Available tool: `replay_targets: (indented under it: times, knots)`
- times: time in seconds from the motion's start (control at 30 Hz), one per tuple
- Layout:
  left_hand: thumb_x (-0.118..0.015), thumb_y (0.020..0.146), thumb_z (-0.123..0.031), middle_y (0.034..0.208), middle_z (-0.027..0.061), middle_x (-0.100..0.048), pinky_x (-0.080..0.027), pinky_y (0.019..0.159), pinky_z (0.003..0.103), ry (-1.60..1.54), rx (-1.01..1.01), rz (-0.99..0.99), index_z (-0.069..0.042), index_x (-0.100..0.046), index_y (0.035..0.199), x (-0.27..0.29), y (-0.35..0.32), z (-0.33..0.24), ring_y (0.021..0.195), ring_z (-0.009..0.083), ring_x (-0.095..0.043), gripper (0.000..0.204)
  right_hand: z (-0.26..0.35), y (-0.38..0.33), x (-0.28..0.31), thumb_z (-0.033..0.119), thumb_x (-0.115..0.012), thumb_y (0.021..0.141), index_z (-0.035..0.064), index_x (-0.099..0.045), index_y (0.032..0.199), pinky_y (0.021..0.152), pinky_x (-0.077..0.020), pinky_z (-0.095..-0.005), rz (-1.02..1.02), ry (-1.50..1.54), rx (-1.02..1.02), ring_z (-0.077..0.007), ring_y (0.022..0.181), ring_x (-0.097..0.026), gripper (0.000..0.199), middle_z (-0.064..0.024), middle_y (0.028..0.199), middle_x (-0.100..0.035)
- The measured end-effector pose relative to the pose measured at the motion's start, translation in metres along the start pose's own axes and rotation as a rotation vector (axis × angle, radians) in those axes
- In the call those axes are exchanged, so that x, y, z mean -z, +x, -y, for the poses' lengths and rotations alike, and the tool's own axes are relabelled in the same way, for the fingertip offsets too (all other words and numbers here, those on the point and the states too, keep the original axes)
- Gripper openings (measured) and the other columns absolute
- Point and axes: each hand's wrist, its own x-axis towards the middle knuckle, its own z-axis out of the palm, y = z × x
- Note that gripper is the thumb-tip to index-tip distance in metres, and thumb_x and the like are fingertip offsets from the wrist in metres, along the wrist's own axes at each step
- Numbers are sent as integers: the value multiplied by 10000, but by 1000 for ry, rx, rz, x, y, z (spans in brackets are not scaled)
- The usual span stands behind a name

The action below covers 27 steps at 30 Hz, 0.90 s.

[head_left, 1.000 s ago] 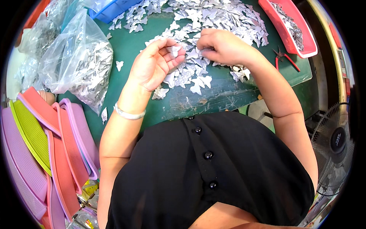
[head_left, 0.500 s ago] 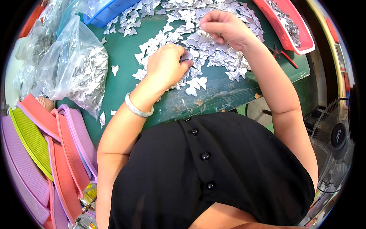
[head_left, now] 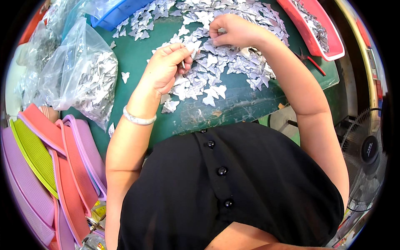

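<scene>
A heap of small silver butterfly-shaped pieces (head_left: 227,62) covers the green table (head_left: 137,62). My left hand (head_left: 166,68) is raised over the heap's near left edge, fingers pinched on a small silver piece (head_left: 188,52). My right hand (head_left: 233,31) rests on the far part of the heap, its fingertips closed on one of the pieces there. A white bracelet (head_left: 138,120) sits on my left wrist.
A clear plastic bag of silver pieces (head_left: 83,79) lies at the left. A blue tray (head_left: 118,12) is at the far left, a red tray (head_left: 316,29) at the far right, red pliers (head_left: 310,62) beside it. Stacked pink, green and purple trays (head_left: 46,162) and a fan (head_left: 366,154) flank me.
My left hand has lifted off the heap and drawn back toward me with a piece pinched. My right hand stayed at the far part of the heap.
</scene>
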Motion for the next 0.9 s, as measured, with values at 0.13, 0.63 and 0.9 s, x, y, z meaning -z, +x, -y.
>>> replay_targets:
  times: [0.13,0.63,0.9]
  knots:
    - [-528,865,-165,750,16,-572,-402,586,194,-93,-14,64,-3,-587,959,3,0,4,641,71,-503,196,-12,-10,5,114,-630,755,29,-561,794,571,-397,-222,38,809,-37,-99,615,-467,116,-6,758,-519]
    - [-536,847,-245,818,90,-561,-420,592,251,-311,-15,95,-42,-536,755,7,16,-5,712,158,-529,223,-15,-34,21,105,-612,764,40,-616,949,559,-418,-224,-131,266,-28,-99,614,-512,196,-25,714,-568]
    - [-670,705,-87,616,-49,-412,-340,534,186,920,-280,-77,-72,-622,1022,-15,28,-10,563,33,-387,321,0,-21,13,63,-607,694,84,-629,994,770,-446,-371,89,-399,124,-283,884,-569,301,-101,942,-617]
